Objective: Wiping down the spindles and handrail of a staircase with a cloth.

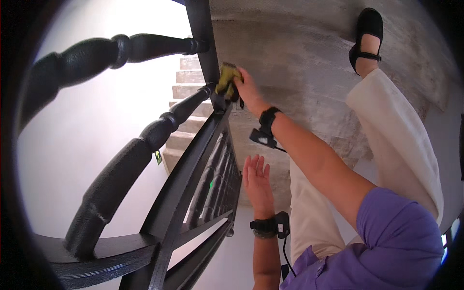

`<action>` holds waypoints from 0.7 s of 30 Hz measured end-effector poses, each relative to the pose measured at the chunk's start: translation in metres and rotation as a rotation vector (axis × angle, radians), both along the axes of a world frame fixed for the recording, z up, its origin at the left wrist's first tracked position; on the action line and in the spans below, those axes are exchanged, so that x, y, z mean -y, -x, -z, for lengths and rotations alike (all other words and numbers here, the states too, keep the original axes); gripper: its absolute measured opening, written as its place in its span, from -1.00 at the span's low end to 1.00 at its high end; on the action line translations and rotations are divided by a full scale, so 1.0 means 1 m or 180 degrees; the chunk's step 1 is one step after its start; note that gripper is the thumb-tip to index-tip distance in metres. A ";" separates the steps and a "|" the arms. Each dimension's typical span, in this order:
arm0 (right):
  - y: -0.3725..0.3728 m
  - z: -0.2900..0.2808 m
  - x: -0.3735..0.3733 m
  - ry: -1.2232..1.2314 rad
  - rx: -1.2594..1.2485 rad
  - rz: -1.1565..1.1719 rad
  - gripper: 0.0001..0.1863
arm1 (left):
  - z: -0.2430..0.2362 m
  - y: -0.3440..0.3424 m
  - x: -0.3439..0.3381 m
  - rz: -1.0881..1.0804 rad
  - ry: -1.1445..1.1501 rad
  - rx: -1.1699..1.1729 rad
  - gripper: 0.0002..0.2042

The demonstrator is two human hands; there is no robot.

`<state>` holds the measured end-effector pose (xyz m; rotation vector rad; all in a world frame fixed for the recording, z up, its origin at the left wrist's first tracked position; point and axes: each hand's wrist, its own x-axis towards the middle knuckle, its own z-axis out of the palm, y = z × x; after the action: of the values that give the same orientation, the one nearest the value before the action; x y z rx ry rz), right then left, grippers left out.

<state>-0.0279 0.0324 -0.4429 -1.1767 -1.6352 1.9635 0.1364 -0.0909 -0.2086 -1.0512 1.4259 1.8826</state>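
Note:
My right hand (pixel 251 92) grips a crumpled yellow-and-dark cloth (pixel 227 81). The cloth lies against the dark lower rail (pixel 205 53) of the stair railing, close to the foot of a turned baluster (pixel 159 130). Part of that rail is hidden behind the cloth. Lower down, my left hand (pixel 258 186) is held in the air beside the railing, its fingers stretched out and nothing in it. Both wrists carry black straps with small boxes and cables.
Another thick baluster (pixel 92 63) crosses the upper left, and a dark handrail (pixel 101 256) curves along the lower left. Concrete steps (pixel 191 92) show beyond the railing. A black shoe (pixel 371 34) stands on the grey floor (pixel 280 53). A small green sign (pixel 158 157) is on the white wall.

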 end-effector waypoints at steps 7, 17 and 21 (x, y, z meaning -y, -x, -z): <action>-0.030 -0.048 0.033 -0.0621 0.1196 -0.3884 -0.70 | 0.007 -0.008 0.022 -0.0084 0.0018 -0.0040 -0.59; 0.048 -0.073 0.097 -0.2000 -0.0328 -0.3614 -0.76 | -0.002 -0.007 0.032 -0.0189 0.0108 -0.0083 -0.57; 0.047 -0.018 0.095 -0.4002 0.0560 -0.3246 -0.80 | -0.006 -0.013 0.010 -0.0121 -0.0114 -0.0096 -0.59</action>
<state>-0.0751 -0.0625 -0.4248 0.0495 -3.1112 0.6113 0.1489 -0.1008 -0.2025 -1.0440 1.3926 1.9516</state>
